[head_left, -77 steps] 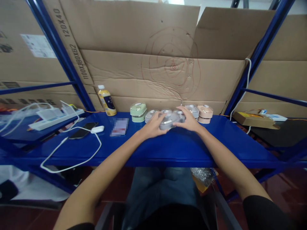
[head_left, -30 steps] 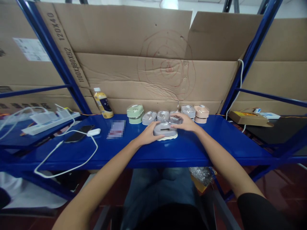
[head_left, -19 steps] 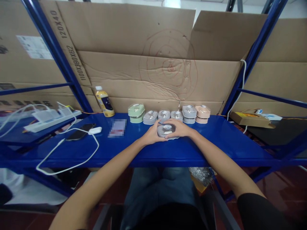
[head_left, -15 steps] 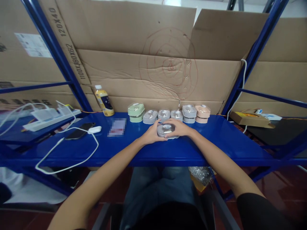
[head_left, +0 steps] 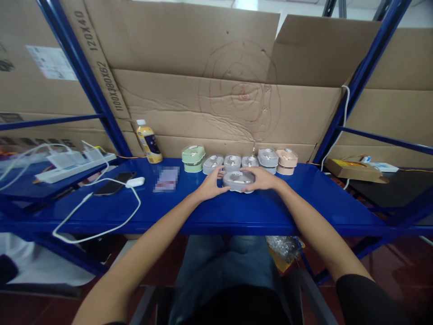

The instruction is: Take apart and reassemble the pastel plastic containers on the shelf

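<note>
A grey oval lidded box (head_left: 238,181) with a see-through top is in front of me, over the near middle of the blue shelf. My left hand (head_left: 212,184) curves round its left side, with the thumb at the front edge. On the right side, my right hand (head_left: 264,178) grips the box with fingers behind and thumb in front. Just behind stand several similar grey boxes (head_left: 213,164) in a row. A green stacked pair (head_left: 193,159) ends that row on the left, and a pink stacked pair (head_left: 287,161) ends it on the right.
A yellow bottle (head_left: 149,142) stands at the back left of the shelf (head_left: 216,216). Nearby lie a blurred-out packet (head_left: 166,179), a dark phone (head_left: 115,184) and a white cable (head_left: 101,237). A power strip (head_left: 74,168) is farther left. An open cardboard box (head_left: 355,170) lies right.
The grey box is turned a little and my hands have spread slightly, showing more of its top. The whole view has shifted slightly.
</note>
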